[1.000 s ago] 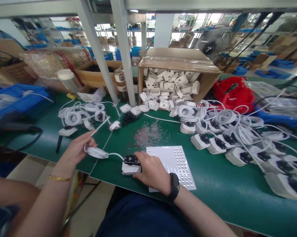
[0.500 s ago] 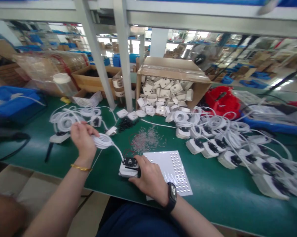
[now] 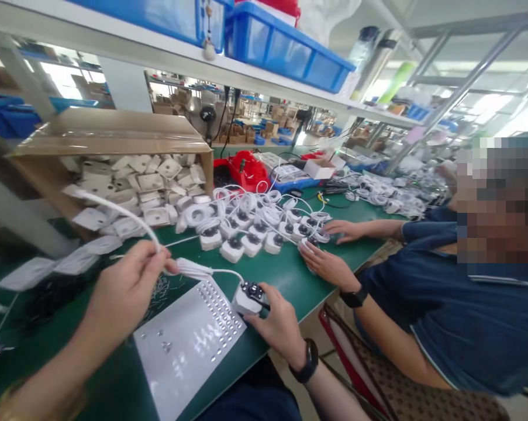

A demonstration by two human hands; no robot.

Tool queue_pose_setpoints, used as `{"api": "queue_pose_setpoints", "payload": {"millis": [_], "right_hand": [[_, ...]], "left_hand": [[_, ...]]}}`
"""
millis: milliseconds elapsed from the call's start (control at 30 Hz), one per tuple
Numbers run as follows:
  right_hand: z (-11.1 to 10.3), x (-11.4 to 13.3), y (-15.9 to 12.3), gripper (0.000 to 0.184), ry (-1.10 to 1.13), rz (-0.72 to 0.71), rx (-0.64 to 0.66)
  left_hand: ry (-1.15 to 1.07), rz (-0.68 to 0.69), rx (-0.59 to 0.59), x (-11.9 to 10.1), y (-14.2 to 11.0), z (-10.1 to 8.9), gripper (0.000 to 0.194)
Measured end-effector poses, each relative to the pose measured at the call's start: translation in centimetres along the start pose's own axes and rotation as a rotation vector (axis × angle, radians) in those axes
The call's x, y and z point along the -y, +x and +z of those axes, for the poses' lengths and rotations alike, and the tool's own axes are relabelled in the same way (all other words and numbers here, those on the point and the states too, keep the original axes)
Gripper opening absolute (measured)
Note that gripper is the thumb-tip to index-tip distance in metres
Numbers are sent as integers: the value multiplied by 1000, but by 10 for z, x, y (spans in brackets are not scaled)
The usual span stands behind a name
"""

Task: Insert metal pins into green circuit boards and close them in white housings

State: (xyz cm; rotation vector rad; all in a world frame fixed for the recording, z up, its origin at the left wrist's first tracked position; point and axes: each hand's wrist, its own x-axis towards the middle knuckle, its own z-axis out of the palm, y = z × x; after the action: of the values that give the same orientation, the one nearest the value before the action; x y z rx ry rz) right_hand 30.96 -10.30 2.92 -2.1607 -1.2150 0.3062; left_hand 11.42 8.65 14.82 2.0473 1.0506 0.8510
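My left hand is closed round a coiled white cable, pinching it near one end of the bundle. A loose length of the cable rises to the upper left, and another length runs right to a white box with a black top. That box is gripped from its right side by my right hand, thumb below and fingers behind. Just left of the box lies a white sheet with rows of small shiny dots. Small loose pins show partly behind my left hand.
A cardboard box full of white housings stands at the back left. Several cabled white boxes cover the table's middle. On the right a co-worker's two hands touch that group. A red bin sits behind; a shelf crosses above.
The view has swung right, bringing the co-worker into sight. Both my hands have moved rightward with the cable and white box, keeping hold of them.
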Motion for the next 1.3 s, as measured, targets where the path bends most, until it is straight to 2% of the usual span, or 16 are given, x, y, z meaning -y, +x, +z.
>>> {"api": "queue_pose_setpoints", "payload": {"millis": [133, 267, 400, 500, 567, 633, 733, 867, 967, 1133, 1300], "right_hand": [[-11, -38, 6, 50, -137, 176, -132], [-14, -54, 1, 56, -284, 243, -166], [-17, -49, -12, 65, -387, 176, -63], [-20, -43, -18, 64, -374, 133, -4], [-22, -42, -17, 64, -372, 131, 15], [-25, -48, -11, 63, -390, 150, 13], [-33, -63, 6, 63, -435, 209, -41], [-48, -85, 31, 61, -481, 283, -124], [-55, -93, 40, 60, -489, 306, -164], [-51, -96, 21, 54, -373, 236, -151], [-44, -93, -5, 56, -273, 210, -122]], "left_hand": [[-299, 55, 211, -33, 34, 67, 26], [-570, 0, 353, -50, 63, 128, 23], [-579, -23, 377, -70, 96, 168, 17], [-549, 32, 381, -86, 119, 191, 12], [-497, 98, 364, -90, 128, 205, 16], [-397, 174, 312, -88, 129, 218, 24], [-197, 310, 250, -69, 115, 234, 26], [34, 531, 325, -37, 90, 250, 19], [162, 629, 309, -21, 82, 260, 31], [314, 697, 220, -14, 87, 267, 49], [587, 977, 285, -23, 96, 264, 19]]}}
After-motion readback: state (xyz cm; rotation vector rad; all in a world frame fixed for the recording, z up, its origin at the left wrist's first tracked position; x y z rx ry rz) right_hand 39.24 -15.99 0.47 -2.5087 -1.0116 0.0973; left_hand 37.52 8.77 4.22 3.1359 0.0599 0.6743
